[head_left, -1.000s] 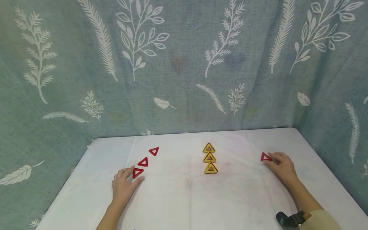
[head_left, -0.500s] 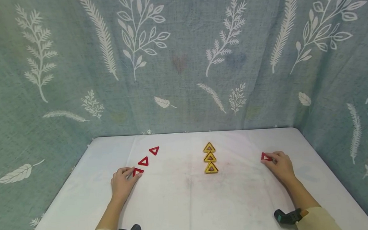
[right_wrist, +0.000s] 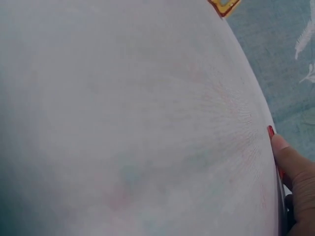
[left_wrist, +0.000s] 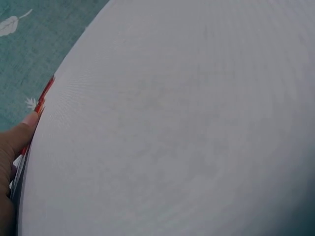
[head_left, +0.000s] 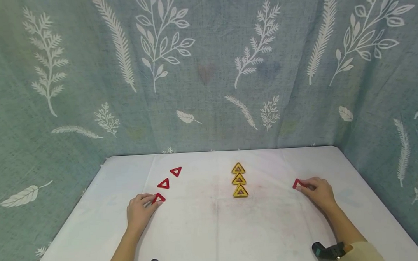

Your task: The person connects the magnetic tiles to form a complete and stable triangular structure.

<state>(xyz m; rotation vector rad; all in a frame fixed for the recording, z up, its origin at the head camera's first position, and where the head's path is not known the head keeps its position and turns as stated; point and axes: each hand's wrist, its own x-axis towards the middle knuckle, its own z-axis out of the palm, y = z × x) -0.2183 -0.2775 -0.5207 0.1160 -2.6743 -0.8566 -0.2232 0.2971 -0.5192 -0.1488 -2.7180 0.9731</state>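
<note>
grip of left hand (head_left: 139,212): pinching held red triangle (head_left: 161,196), left of yellow triangles (head_left: 239,183). grip of right hand (head_left: 318,194): pinching lone red triangle (head_left: 295,184), well right of them. contact with bench (head_left: 185,240): cannot tell for either. risk: thin frames might slip or twist under a slack pinch; a careless left sweep could knock loose red triangle (head_left: 167,183) just beyond.

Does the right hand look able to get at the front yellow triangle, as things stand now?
Probably yes: between the right hand and the front yellow triangle, only table shows. But it holds a red triangle, which it would likely need to release first.
</note>
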